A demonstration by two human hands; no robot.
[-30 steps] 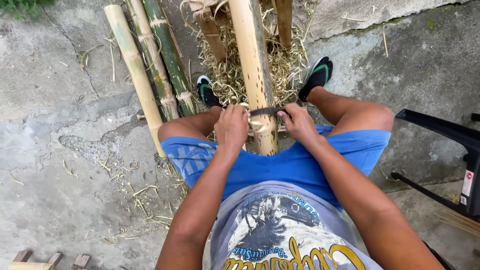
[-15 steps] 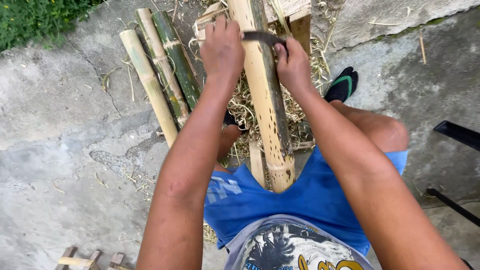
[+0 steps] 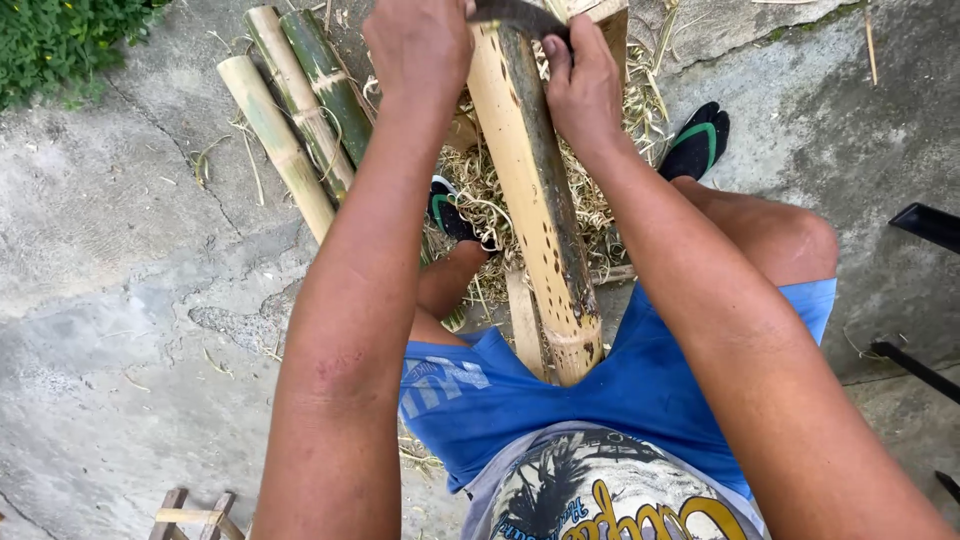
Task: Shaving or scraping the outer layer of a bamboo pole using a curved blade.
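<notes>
Right now I am scraping the skin off a bamboo pole (image 3: 535,200) that runs from between my knees out towards twelve o'clock. Both my hands sit at its far end, near the top edge of the view. My left hand (image 3: 420,45) is closed tight over one end of a dark curved blade (image 3: 520,15), and my right hand (image 3: 583,85) is wrapped around the other end, fingers curled over the pole's right side. The blade lies across the pole between them.

The pole's near end, with its node ring, rests against my blue shorts (image 3: 640,400) at about six o'clock. Most of its face is pale and already peeled, speckled with dark spots; a strip of green skin remains along the right edge, running from the blade down towards me.

Judging by that strip, the stroke in hand is a pull: the blade is set at the far end, and the next move calls for even pressure from both fists, drawing towards my lap while keeping the edge shallow so it lifts skin rather than digging in.

At ten o'clock three unpeeled bamboo lengths (image 3: 295,110) lie side by side on the concrete (image 3: 120,300), and shavings (image 3: 480,190) pile under the pole.
</notes>
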